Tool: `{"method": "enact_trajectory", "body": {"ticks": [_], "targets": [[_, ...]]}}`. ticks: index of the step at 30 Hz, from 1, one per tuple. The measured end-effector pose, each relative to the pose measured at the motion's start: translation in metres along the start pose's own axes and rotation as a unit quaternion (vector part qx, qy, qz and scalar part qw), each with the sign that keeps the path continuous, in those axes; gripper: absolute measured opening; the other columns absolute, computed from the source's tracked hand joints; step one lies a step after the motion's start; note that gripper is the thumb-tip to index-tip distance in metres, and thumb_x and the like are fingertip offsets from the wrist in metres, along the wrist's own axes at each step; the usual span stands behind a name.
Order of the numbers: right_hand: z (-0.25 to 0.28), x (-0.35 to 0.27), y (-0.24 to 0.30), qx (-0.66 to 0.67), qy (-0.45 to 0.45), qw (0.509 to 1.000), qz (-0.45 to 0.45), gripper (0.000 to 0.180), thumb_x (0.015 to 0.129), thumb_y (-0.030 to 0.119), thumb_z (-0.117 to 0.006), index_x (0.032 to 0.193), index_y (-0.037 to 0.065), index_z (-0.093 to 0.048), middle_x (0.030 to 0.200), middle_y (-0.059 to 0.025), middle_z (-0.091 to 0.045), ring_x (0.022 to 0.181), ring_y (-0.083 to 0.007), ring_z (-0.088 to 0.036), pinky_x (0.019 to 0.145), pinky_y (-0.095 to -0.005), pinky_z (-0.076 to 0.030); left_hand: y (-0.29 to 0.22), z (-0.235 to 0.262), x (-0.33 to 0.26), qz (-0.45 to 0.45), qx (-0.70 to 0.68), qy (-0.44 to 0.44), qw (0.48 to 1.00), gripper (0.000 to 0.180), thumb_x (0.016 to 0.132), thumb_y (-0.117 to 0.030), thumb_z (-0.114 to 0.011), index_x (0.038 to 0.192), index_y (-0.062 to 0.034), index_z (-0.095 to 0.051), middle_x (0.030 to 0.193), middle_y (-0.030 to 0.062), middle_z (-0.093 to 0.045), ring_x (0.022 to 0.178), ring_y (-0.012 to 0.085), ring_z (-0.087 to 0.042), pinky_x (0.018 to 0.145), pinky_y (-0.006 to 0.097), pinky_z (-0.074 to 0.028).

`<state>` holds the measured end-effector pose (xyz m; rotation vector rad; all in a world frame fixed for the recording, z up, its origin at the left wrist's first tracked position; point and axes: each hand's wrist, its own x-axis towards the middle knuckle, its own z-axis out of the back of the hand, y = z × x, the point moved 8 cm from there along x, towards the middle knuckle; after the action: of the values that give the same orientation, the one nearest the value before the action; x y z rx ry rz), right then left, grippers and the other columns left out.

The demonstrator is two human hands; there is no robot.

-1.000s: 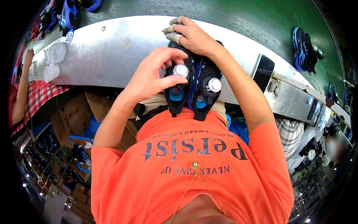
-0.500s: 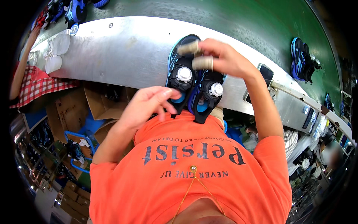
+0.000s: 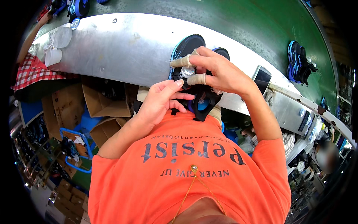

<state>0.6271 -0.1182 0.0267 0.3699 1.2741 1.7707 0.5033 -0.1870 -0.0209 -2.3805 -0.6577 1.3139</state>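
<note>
A pair of black shoes with blue trim lies side by side on the metal bench against my shirt, made up of a left shoe (image 3: 190, 44) and a right shoe (image 3: 222, 52). A clear-white round plastic piece (image 3: 187, 72) sits on the left shoe. My right hand (image 3: 222, 72), with tan covers on its fingers, reaches over both shoes. Its thumb and forefinger are apart on either side of that piece. My left hand (image 3: 160, 100) has its thumb and forefinger closed at the left shoe's black edge, its other fingers loosely bent. The right shoe's middle is mostly hidden by my hand.
A phone (image 3: 262, 77) lies right of the shoes. Beyond the metal bench (image 3: 138, 48) runs a green surface (image 3: 242, 22) with another pair of shoes (image 3: 296, 61). Far left are a white cup (image 3: 53, 57) and a co-worker's arm (image 3: 31, 37). Cardboard boxes (image 3: 106, 100) stand below.
My left hand has moved right and up onto the left shoe's edge. My right hand has come down around the round piece. The view has shifted slightly.
</note>
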Motion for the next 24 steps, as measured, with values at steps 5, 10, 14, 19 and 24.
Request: {"method": "enact_trajectory", "body": {"ticks": [5, 10, 14, 19, 24], "targets": [[-0.006, -0.003, 0.006, -0.049, -0.087, 0.992, 0.078, 0.029, 0.079, 0.022, -0.069, 0.106, 0.012, -0.065, 0.083, -0.0099, -0.056, 0.076, -0.0283, -0.059, 0.064, -0.0374, -0.048, 0.005, 0.001, 0.0, -0.019, -0.013, -0.009, 1.0, 0.028, 0.099, -0.021, -0.046, 0.11, 0.0026, -0.055, 0.108, 0.0128, -0.062, 0.1, 0.0265, -0.065, 0.06, 0.029, -0.054], [-0.012, -0.007, -0.005, -0.046, -0.138, 0.988, 0.05, 0.034, 0.078, 0.017, -0.07, 0.112, 0.014, -0.064, 0.078, -0.0089, -0.057, 0.069, -0.0235, -0.058, 0.065, -0.0339, -0.048, 0.003, 0.001, -0.001, -0.015, 0.0, -0.004, 1.0, 0.027, 0.1, -0.019, -0.044, 0.11, 0.0026, -0.055, 0.11, 0.0128, -0.061, 0.1, 0.0259, -0.064, 0.062, 0.03, -0.054], [-0.003, 0.001, 0.006, -0.036, -0.013, 0.998, 0.043, 0.038, 0.077, 0.016, -0.07, 0.114, 0.016, -0.064, 0.086, -0.0074, -0.049, 0.075, -0.0229, -0.054, 0.064, -0.0324, -0.046, 0.001, 0.001, -0.001, -0.009, -0.005, -0.008, 1.0, 0.027, 0.1, -0.019, -0.043, 0.111, 0.0031, -0.054, 0.111, 0.0133, -0.061, 0.1, 0.0262, -0.065, 0.062, 0.03, -0.053], [-0.009, 0.003, 0.006, -0.011, 0.01, 1.0, 0.021, 0.037, 0.076, 0.01, -0.067, 0.113, 0.015, -0.064, 0.087, -0.0092, -0.047, 0.076, -0.0251, -0.053, 0.067, -0.0349, -0.045, -0.001, 0.0, -0.002, -0.008, -0.007, -0.007, 1.0, 0.029, 0.1, -0.019, -0.043, 0.111, 0.0052, -0.054, 0.11, 0.0139, -0.061, 0.098, 0.0277, -0.066, 0.059, 0.03, -0.054], [-0.015, 0.013, -0.007, 0.025, 0.014, 0.999, 0.023, 0.033, 0.072, 0.012, -0.066, 0.105, 0.012, -0.066, 0.088, -0.0087, -0.05, 0.076, -0.0219, -0.053, 0.067, -0.031, -0.045, 0.0, 0.006, 0.002, -0.018, 0.014, -0.033, 0.999, 0.031, 0.099, -0.021, -0.044, 0.108, 0.007, -0.055, 0.109, 0.0156, -0.061, 0.098, 0.0295, -0.066, 0.061, 0.032, -0.059]]}}
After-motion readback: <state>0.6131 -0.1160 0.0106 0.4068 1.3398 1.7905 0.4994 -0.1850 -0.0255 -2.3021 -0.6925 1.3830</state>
